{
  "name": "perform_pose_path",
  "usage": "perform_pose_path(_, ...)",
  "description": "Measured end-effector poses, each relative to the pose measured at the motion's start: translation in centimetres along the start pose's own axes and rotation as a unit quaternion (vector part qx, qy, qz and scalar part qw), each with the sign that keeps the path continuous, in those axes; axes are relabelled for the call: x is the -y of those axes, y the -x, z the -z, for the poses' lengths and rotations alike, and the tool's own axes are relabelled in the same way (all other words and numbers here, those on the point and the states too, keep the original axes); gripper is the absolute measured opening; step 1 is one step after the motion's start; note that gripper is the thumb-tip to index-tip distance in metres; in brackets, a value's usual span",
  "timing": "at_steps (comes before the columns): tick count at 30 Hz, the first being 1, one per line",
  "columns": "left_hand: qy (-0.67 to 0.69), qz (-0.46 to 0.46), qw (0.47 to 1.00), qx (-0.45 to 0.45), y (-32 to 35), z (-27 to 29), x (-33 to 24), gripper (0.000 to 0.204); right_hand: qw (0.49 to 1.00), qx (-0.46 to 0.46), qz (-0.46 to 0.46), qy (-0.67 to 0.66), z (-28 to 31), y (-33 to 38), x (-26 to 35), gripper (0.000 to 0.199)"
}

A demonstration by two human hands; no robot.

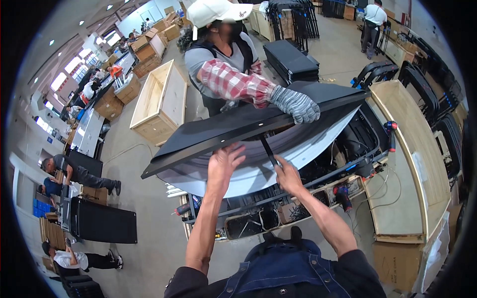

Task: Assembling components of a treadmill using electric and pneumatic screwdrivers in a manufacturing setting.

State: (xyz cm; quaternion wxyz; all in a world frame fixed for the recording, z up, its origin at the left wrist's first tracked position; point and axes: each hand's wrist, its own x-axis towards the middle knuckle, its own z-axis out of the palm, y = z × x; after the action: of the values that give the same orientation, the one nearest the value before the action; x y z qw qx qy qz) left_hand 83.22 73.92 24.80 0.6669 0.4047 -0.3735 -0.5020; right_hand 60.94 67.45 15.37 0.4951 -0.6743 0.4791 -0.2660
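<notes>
A long black board (218, 141) lies tilted across the workbench. A wide sheet, black above and pale grey below (248, 181), loops loosely around it. Against the board's near edge rests my left hand (226, 161), palm up, fingers spread and holding nothing. Closed around the lower end of a slim black bar (268, 150) is my right hand (288, 175); the bar's upper end reaches the board's underside, and I cannot tell whether they are joined. Across the bench, a co-worker's grey-gloved hand (295, 104) grips the board's top edge.
Bench compartments (248, 223) hold small parts, with a power screwdriver (342, 196) beside them. Another red-and-black driver (391, 134) is at the bench's right end. A wooden crate (159, 102) stands at the far left, a wooden bin (402, 198) at right. Stacked black panels (290, 59) lie behind the co-worker.
</notes>
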Motion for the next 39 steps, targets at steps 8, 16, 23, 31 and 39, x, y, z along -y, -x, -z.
perform_pose_path(8, 0.102, 0.072, 0.982, -0.139, -1.2, -3.2, -2.4, 0.059, 0.998, -0.026, 0.028, 0.053, -3.6, -3.9, -3.4, 0.042)
perform_pose_path(16, 0.179, 0.101, 0.969, -0.139, -0.7, -2.8, -1.3, 0.031, 0.99, -0.041, 0.061, 0.122, -5.8, -4.9, -6.2, 0.046)
perform_pose_path(23, 0.19, 0.115, 0.965, -0.137, 1.5, -2.0, -0.2, 0.03, 0.977, 0.057, -0.09, -0.186, -5.9, -3.2, -5.6, 0.043)
perform_pose_path(31, 0.197, 0.116, 0.963, -0.14, 1.6, -1.9, 0.8, 0.03, 0.981, 0.089, -0.081, -0.152, -5.6, -4.9, -6.7, 0.036)
perform_pose_path(39, 0.176, 0.108, 0.96, -0.188, 2.7, -2.3, 1.8, 0.028, 0.967, 0.119, -0.108, -0.199, -5.0, -5.0, -6.3, 0.029)
